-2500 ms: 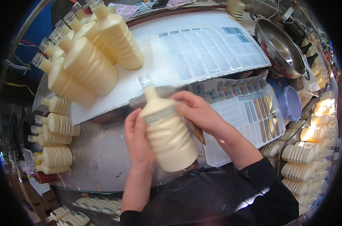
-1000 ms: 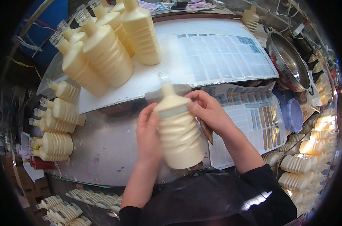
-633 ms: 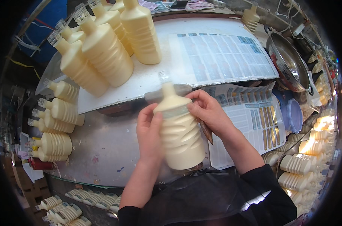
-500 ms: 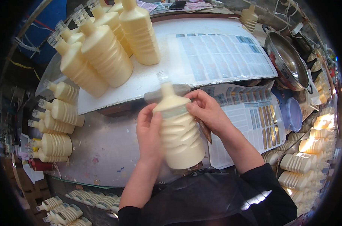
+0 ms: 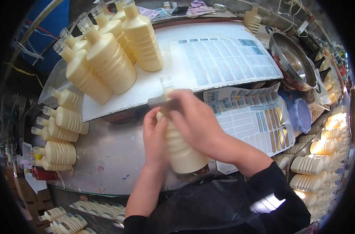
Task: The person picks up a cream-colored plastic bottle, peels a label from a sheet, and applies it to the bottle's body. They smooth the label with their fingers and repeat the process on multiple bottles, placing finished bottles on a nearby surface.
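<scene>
Cream bottle [image 5: 185, 159] was held near the table's [image 5: 111, 162] front edge.
Left hand [image 5: 155, 138] gripped its side; right hand [image 5: 193, 123] blurred, grip unclear; slack left hold risked tipping it.

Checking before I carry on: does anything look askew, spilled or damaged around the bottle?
No spill shows. The label sheet ripples along its upper edge instead of lying flat, and small specks dot the metal table left of the bottle.

The blurred right hand [image 5: 195, 123] hides most of the shoulder of the held cream bottle [image 5: 188, 160]
</scene>
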Motion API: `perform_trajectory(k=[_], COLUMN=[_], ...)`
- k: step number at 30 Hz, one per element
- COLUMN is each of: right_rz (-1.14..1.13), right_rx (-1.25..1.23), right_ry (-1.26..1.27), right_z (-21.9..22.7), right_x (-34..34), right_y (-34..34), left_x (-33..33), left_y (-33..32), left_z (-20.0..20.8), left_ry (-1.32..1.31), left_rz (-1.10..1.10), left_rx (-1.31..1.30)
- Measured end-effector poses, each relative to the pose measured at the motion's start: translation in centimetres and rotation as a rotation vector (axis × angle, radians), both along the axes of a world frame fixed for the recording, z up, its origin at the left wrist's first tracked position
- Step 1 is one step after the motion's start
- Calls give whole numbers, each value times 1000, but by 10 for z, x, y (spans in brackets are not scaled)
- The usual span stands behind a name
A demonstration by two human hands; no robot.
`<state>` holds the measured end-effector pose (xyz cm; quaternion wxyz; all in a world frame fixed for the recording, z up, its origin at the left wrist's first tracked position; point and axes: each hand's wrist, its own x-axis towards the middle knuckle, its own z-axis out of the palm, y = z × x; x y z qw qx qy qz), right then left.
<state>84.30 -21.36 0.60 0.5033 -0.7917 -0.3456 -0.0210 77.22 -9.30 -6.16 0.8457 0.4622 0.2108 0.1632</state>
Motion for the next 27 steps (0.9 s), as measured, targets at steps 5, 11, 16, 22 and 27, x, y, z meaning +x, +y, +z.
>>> perform_trajectory(k=[5,11,16,22,27], right_rz=[-180,-278,-323,49,-10], right_rx=[-11,171,200,55,-7], right_ry=[-95,235,171,-623,-724], right_z=[-36,-81,-54,-32,-9], right_x=[5,9,16,-9,-8], right_y=[-17,-40,-46,-35,-24], left_x=[-2,-2,-12,-31,-30], left_y=[0,-4,-2,-10,-18], left_z=[-4,-2,0,-8,-10], left_ry=[-16,-11,31,80,79], left_rz=[17,18,-74,-280,-197], left_rx=[46,63,-18,234,456])
